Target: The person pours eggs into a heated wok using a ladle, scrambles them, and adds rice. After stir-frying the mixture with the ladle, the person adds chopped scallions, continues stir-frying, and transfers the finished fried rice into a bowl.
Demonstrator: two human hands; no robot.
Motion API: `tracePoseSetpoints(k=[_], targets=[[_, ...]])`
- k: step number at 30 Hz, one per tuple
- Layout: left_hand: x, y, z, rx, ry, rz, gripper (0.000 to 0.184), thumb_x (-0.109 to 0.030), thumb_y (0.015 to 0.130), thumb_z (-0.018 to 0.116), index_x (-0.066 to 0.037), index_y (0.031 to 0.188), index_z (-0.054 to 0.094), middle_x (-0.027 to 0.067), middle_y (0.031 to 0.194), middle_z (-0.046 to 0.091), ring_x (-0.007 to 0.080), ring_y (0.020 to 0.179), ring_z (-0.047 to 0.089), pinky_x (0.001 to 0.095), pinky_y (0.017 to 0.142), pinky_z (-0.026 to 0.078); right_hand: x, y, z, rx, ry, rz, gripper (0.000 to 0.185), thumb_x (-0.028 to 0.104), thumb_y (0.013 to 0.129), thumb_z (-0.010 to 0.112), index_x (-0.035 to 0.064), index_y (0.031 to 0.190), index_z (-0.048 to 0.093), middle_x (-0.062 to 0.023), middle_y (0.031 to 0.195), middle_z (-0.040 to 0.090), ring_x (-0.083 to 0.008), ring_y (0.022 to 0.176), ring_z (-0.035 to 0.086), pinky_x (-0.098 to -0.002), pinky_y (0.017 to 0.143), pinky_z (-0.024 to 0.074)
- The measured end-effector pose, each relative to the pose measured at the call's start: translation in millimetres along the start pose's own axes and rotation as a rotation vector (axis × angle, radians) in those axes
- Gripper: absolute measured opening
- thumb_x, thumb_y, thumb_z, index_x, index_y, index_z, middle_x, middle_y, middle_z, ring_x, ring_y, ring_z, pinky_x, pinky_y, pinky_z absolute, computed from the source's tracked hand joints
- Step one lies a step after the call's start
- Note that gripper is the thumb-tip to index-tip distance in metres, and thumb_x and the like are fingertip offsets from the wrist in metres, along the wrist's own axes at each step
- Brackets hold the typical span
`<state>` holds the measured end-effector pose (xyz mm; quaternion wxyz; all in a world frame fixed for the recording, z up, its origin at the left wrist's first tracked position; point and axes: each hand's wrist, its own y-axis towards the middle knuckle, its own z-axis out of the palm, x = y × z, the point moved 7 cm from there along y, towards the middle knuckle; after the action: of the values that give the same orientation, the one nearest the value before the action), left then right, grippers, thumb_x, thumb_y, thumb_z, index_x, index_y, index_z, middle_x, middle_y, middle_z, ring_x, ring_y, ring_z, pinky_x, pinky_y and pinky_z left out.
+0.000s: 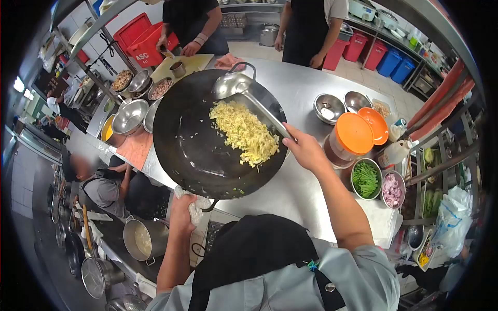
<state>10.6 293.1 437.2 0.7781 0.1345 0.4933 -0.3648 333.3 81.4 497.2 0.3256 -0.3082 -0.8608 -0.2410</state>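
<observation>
A large black wok (pixel 189 135) is in front of me, over the steel table. Yellow fried rice (pixel 244 132) with bits of green lies along its right side. My left hand (pixel 184 210) is closed around a folded white cloth (pixel 197 207) at the wok's near handle (pixel 211 206). My right hand (pixel 305 147) grips the handle of a steel ladle (pixel 233 87). The ladle's bowl is at the wok's far side, and its shaft passes over the rice. The far loop handle (pixel 248 66) of the wok is bare.
To the right stand an orange-lidded tub (pixel 354 133), steel bowls (pixel 329 108), chopped greens (pixel 365 179) and sliced onions (pixel 392 191). More bowls (pixel 130 116) line the left. A co-worker's hands (pixel 191 49) are at a cutting board (pixel 194 67). Another person (pixel 106 192) sits at lower left, near a pot (pixel 142 238).
</observation>
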Motion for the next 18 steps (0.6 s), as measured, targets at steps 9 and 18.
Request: tracePoseSetpoints(k=[9,18], targets=[[-3,25,-20,-0.096,-0.047,0.052,0.035,-0.001,0.083,0.054,-0.002,0.118,0.056,0.0087,0.105,0.062,0.0232,0.092,0.065,0.0378,0.087,0.056,-56,-80,-2,0.081,-0.217,0.119,0.052,0.021,0.096,0.066,0.0154,0.146,0.053,-0.0243,0.105,0.070,-0.0434,0.097,0.068,-0.0501,0.085,0.0529],[5,113,7,-0.165,-0.052,0.227,0.024,-0.002,0.083,0.059,-0.005,0.105,0.051,0.0092,0.096,0.060,0.0221,0.072,0.064,0.0371,0.064,0.059,-64,-119,-13,-0.012,-0.308,0.144,0.051,0.021,0.096,0.067,0.0183,0.145,0.054,-0.0226,0.104,0.070,-0.0415,0.095,0.069,-0.0494,0.082,0.0547]])
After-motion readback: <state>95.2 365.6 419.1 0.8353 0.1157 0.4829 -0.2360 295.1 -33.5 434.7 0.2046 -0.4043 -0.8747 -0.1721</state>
